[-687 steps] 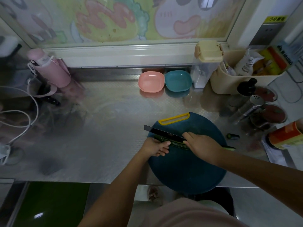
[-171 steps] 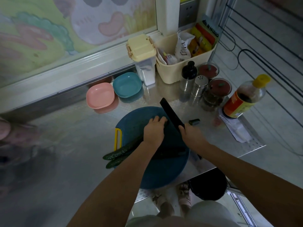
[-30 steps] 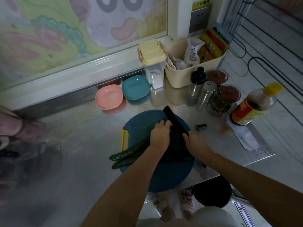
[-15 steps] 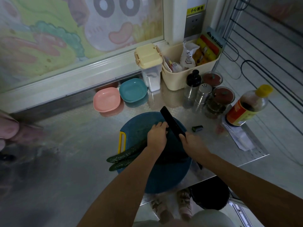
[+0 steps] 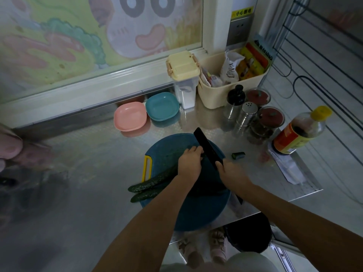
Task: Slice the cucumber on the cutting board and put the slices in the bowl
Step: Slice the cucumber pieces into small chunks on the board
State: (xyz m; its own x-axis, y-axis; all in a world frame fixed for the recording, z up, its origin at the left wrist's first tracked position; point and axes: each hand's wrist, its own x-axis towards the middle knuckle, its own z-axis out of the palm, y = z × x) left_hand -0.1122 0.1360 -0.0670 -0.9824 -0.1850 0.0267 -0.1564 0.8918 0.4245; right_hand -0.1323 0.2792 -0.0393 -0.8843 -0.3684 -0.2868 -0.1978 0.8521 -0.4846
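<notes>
Metal counter (image 5: 88,173) fills most of the view, shiny and gray, with a window (image 5: 98,36) behind it that has a big cartoon picture on the glass. The room is dim.

A round blue cutting board (image 5: 198,213) with a yellow handle lies on the counter at the near edge. Behind the board and to its right stands a cream basket (image 5: 220,101) stuffed with packets. Right of the board is a sauce bottle (image 5: 296,132) with a yellow cap. Behind the board sit a pink bowl (image 5: 130,116) and a teal bowl (image 5: 162,106), side by side and touching. Just right of the teal bowl stands a clear box (image 5: 183,83) with a yellow lid. Between the board and the basket are metal shakers (image 5: 245,116) and dark jars (image 5: 269,122).

The cucumber (image 5: 153,183) is cut into two long halves. They lie on the board and stick out past its left edge.

The left hand (image 5: 189,164) is curled over the cucumber and holds it down on the board. The right hand (image 5: 232,173) grips the handle of a black knife (image 5: 208,147). The blade points away from the person and sits right beside the left fingertips.

A small cucumber end (image 5: 238,155) lies on the counter just right of the board.
</notes>
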